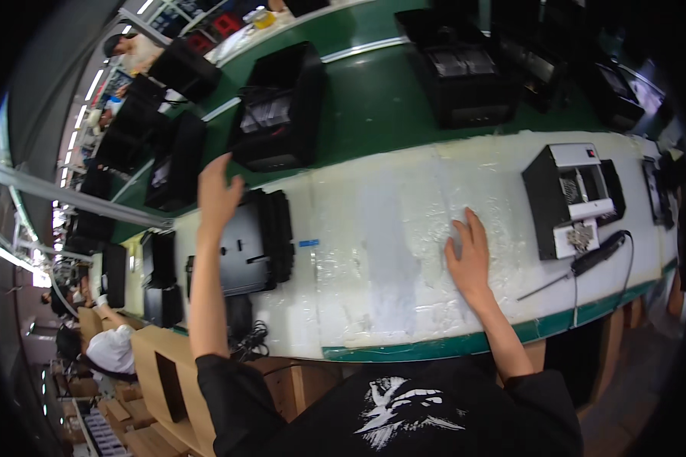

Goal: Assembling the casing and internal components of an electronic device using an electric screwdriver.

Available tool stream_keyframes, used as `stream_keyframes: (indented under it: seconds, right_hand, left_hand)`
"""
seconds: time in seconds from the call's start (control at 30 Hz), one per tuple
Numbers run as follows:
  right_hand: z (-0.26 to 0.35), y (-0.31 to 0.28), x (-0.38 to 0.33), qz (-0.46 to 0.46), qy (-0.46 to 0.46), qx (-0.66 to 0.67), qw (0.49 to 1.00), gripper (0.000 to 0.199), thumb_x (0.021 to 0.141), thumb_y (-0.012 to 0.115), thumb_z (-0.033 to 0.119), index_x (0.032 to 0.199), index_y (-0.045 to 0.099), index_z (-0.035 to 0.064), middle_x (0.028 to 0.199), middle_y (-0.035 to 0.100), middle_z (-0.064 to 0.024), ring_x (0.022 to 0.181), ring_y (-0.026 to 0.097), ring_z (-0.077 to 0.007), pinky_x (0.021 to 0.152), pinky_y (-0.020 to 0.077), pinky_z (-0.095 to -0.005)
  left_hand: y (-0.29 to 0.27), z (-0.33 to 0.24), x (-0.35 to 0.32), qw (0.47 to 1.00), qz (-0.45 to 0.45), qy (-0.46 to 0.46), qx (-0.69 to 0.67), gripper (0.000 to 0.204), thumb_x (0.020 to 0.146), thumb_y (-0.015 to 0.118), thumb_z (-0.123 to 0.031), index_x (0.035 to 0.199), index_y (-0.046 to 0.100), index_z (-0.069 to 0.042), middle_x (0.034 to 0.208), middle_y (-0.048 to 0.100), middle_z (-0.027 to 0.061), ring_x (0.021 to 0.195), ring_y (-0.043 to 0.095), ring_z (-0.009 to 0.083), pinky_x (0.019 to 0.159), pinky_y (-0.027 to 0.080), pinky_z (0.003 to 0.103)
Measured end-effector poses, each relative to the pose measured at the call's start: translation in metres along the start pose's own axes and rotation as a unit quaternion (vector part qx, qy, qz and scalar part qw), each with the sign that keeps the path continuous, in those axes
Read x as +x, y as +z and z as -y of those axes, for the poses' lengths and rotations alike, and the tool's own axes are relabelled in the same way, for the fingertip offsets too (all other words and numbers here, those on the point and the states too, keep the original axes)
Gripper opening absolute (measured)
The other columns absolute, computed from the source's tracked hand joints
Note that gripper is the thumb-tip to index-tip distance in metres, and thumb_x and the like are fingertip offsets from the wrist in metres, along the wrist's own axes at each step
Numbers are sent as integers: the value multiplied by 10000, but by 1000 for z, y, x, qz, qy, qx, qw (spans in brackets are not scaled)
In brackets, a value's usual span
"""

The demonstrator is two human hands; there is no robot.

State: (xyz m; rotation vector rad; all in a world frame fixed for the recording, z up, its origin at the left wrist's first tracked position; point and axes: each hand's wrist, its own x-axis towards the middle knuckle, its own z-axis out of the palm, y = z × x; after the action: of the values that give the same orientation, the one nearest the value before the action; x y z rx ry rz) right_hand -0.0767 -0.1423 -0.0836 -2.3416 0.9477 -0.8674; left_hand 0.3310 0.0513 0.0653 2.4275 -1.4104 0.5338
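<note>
Head view: the left hand (pixel 218 192) is raised in the centre-left of the frame, fingers spread and holding nothing. It hovers between the black case (pixel 278 110) on the green belt (pixel 373 99) above it and the stack of black panels (pixel 245 244) just below and to its right. From this angle it cannot be told whether the fingertips touch the case.

The right hand (pixel 469 255) lies flat, palm down and fingers apart, on the white worktop (pixel 389 228) right of centre. It grips nothing. The worktop under it is covered with a worn, patchy film.

Right of that hand, a black and white box (pixel 568 198) sits on the worktop with its open side showing metal parts. Just below the box lies a power screwdriver (pixel 587 263), its bit pointing toward the lower left and its cable running down over the green table edge.

More black cases stand on the belt across the upper frame, one at top centre (pixel 465 68). A line of others curves away at the far left (pixel 129 145). At the lower left another person in white (pixel 110 350) bends over cardboard boxes (pixel 149 388). The wearer's dark printed shirt (pixel 404 407) fills the bottom centre.
</note>
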Motion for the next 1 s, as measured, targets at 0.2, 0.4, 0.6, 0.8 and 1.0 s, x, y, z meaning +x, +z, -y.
stream_keyframes:
  seconds: [0.2, 0.4, 0.6, 0.8, 1.0]
  right_hand:
    - [1, -4, 3, -15, -6, 47, 999, 297, 790, 585, 55, 1078, 561, -15, 1322, 449, -195, 1214, 423, -375, 1015, 350, -417]
    - [2, 4, 9, -35, -12, 23, 999, 277, 787, 573, 53, 1052, 556, -27, 1296, 460, -209, 1190, 435, -387, 995, 364, -434]
    - [3, 4, 6, -50, -42, -3, 998, 251, 758, 556, 27, 996, 543, -49, 1226, 486, -259, 1150, 456, -410, 949, 388, -467]
    - [0, 0, 4, -52, 0, 54, 997, 254, 774, 580, 53, 1016, 553, -17, 1256, 481, -219, 1166, 448, -391, 979, 376, -435]
    - [2, -2, 8, -56, 31, 111, 992, 280, 804, 562, 54, 1067, 545, -40, 1239, 497, -218, 1153, 464, -376, 965, 394, -418]
  left_hand:
    - [38, -29, 59, 989, 100, 66, 87, 427, 679, 679, -66, 1091, 565, -60, 1074, 576, 131, 1045, 523, 327, 883, 442, 400]
    - [45, -12, 96, 972, 178, 82, 130, 340, 654, 740, -113, 937, 555, -72, 975, 593, 108, 989, 563, 305, 824, 475, 409]
    - [49, -51, 126, 969, 218, 78, 89, 345, 652, 752, -150, 939, 576, -75, 1000, 610, 118, 976, 580, 327, 791, 492, 437]
    - [3, -162, 144, 960, 238, 148, -16, 340, 697, 727, -204, 979, 601, -62, 877, 641, 106, 828, 612, 292, 702, 482, 382]
    - [-14, -227, 59, 945, 246, 175, -123, 282, 655, 736, -182, 875, 653, -26, 776, 636, 113, 729, 617, 285, 654, 486, 366]
